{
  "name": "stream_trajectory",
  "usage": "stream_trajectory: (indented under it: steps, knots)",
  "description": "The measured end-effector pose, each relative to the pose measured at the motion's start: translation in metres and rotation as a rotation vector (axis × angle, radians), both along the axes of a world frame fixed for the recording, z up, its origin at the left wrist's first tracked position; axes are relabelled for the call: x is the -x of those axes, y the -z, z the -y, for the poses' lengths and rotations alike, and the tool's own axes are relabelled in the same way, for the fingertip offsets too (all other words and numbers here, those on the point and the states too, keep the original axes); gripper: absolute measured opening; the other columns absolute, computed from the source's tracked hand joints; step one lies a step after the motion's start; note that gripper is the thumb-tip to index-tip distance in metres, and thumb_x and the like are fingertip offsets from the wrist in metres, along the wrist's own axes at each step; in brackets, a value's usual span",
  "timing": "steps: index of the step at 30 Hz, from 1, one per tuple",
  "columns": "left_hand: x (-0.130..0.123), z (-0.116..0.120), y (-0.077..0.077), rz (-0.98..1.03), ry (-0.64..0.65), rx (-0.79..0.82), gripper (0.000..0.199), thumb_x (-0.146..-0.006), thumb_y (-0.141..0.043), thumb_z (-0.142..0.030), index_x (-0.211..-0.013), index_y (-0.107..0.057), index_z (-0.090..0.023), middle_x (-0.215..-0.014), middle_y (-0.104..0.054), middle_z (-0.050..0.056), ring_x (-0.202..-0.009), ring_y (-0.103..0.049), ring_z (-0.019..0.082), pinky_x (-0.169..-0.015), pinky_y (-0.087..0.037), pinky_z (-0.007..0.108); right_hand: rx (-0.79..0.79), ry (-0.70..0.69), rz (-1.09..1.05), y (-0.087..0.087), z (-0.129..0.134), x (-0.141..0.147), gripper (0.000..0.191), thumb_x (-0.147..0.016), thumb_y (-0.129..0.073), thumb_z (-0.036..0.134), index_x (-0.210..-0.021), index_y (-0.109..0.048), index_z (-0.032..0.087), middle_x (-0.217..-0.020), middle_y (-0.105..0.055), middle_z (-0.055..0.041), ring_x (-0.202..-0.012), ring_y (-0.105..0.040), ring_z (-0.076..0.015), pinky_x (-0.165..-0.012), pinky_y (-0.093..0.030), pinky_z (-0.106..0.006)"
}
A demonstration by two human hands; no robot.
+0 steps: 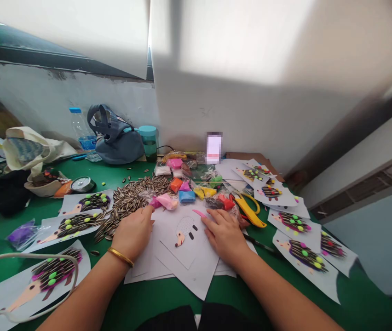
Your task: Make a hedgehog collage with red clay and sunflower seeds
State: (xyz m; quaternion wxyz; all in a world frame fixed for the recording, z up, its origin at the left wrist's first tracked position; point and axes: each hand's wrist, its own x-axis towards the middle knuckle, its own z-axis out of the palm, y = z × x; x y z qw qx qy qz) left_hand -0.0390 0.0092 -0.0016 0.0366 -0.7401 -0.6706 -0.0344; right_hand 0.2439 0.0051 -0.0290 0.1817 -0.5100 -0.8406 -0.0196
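A sheet of white paper [201, 271] lies in front of me with a hedgehog drawing [186, 230]. The hedgehog's face is peach-coloured and its feet are dark; the dotted body is bare. My left hand [134, 233], with a gold bangle at the wrist, rests at the paper's left edge beside the seed pile. Its fingers are curled together, and what they hold, if anything, is hidden. My right hand [226, 234] lies on the paper's right side, fingers stretched out, close to a pink plastic clay tool [199, 213]. Pink clay [167, 201] in clear wrap sits just beyond the sheet.
Striped sunflower seeds [135, 195] are heaped at left. Wrapped clay, including a blue packet [187, 197], and yellow scissors [251, 211] lie ahead. Finished seed hedgehogs [299, 225] line both sides. A phone [214, 148], teal-lidded jar [148, 142] and blue bag [118, 145] stand behind. A cable [75, 276] loops at left.
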Motion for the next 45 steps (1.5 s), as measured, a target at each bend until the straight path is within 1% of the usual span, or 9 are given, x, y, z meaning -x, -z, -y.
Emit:
stream_trajectory:
  steps: [4,10,13,20,25,30,35,39,45]
  knots:
    - [-0.011,0.004,-0.004,0.213,0.045,-0.06,0.028,-0.089,-0.047,-0.018,-0.115,-0.054,-0.015,-0.098,-0.065,0.011,-0.087,-0.064,0.025,-0.073,-0.05,0.035,-0.023,-0.061,-0.097,-0.009,0.005,0.004,0.03,-0.09,-0.054,0.023,-0.119,-0.062,0.025,-0.124,-0.061,-0.0082,-0.114,-0.049,-0.0274,-0.093,-0.038,-0.044]
    - [-0.049,0.025,0.004,0.75,0.367,0.001,0.038,-0.087,-0.048,-0.015,-0.124,-0.049,-0.024,-0.098,-0.065,0.003,-0.087,-0.063,0.017,-0.082,-0.052,0.033,0.052,-0.336,-0.246,-0.016,0.022,0.019,0.027,-0.091,-0.054,0.026,-0.118,-0.061,0.022,-0.097,-0.068,-0.0067,-0.091,-0.056,-0.022,-0.082,-0.042,-0.038]
    - [-0.063,0.035,0.009,0.837,0.41,0.064,0.04,-0.084,-0.05,-0.01,-0.122,-0.05,-0.025,-0.099,-0.064,0.002,-0.087,-0.062,0.015,-0.081,-0.052,0.031,0.113,-0.382,-0.346,-0.014,0.026,0.025,0.022,-0.092,-0.055,0.026,-0.112,-0.061,0.021,-0.088,-0.069,-0.0048,-0.084,-0.057,-0.0199,-0.078,-0.042,-0.035]
    - [-0.063,0.037,0.007,0.885,0.436,0.129,0.034,-0.082,-0.054,-0.007,-0.111,-0.053,-0.024,-0.093,-0.061,0.001,-0.084,-0.06,0.015,-0.077,-0.052,0.031,0.206,-0.309,-0.434,-0.013,0.026,0.024,0.008,-0.092,-0.057,0.027,-0.091,-0.063,0.022,-0.083,-0.066,-0.0027,-0.08,-0.058,-0.0171,-0.075,-0.042,-0.03]
    - [-0.062,0.036,0.008,0.961,0.473,0.147,0.032,-0.083,-0.054,-0.01,-0.112,-0.052,-0.024,-0.095,-0.061,0.002,-0.083,-0.062,0.014,-0.077,-0.053,0.03,0.272,-0.277,-0.452,-0.015,0.025,0.021,0.004,-0.088,-0.059,0.022,-0.092,-0.06,0.022,-0.084,-0.065,-0.0017,-0.081,-0.058,-0.0163,-0.073,-0.044,-0.028]
    - [-0.057,0.034,0.008,0.902,0.5,0.091,0.031,-0.085,-0.055,-0.013,-0.114,-0.051,-0.024,-0.095,-0.062,0.002,-0.083,-0.063,0.014,-0.077,-0.055,0.029,0.314,-0.284,-0.448,-0.014,0.024,0.02,0.007,-0.088,-0.059,0.019,-0.093,-0.062,0.023,-0.085,-0.066,-0.0014,-0.082,-0.059,-0.017,-0.074,-0.044,-0.029]
    - [-0.035,0.017,0.005,0.618,0.526,-0.086,0.036,-0.086,-0.053,-0.011,-0.12,-0.055,-0.024,-0.114,-0.065,0.007,-0.11,-0.059,0.022,-0.097,-0.048,0.041,0.252,-0.125,-0.405,-0.013,0.017,0.013,0.007,-0.089,-0.055,0.02,-0.09,-0.062,0.021,-0.085,-0.067,-0.0038,-0.082,-0.059,-0.0195,-0.073,-0.044,-0.031]
    - [-0.021,0.005,0.012,0.458,0.54,-0.032,0.057,-0.082,-0.052,-0.006,-0.135,-0.046,-0.025,-0.135,-0.056,0.008,-0.128,-0.047,0.023,-0.107,-0.041,0.043,0.223,-0.037,-0.421,-0.012,0.012,0.007,0.008,-0.086,-0.054,0.019,-0.089,-0.061,0.021,-0.087,-0.068,-0.005,-0.085,-0.061,-0.0213,-0.075,-0.045,-0.033]
    - [-0.018,0.004,0.026,0.331,0.529,0.077,0.058,-0.087,-0.045,-0.009,-0.142,-0.04,-0.025,-0.145,-0.047,0.011,-0.133,-0.044,0.024,-0.105,-0.042,0.043,0.308,0.01,-0.581,-0.007,0.011,0.004,0.009,-0.078,-0.055,0.014,-0.076,-0.051,0.022,-0.104,-0.07,-0.0027,-0.098,-0.063,-0.0197,-0.083,-0.047,-0.033]
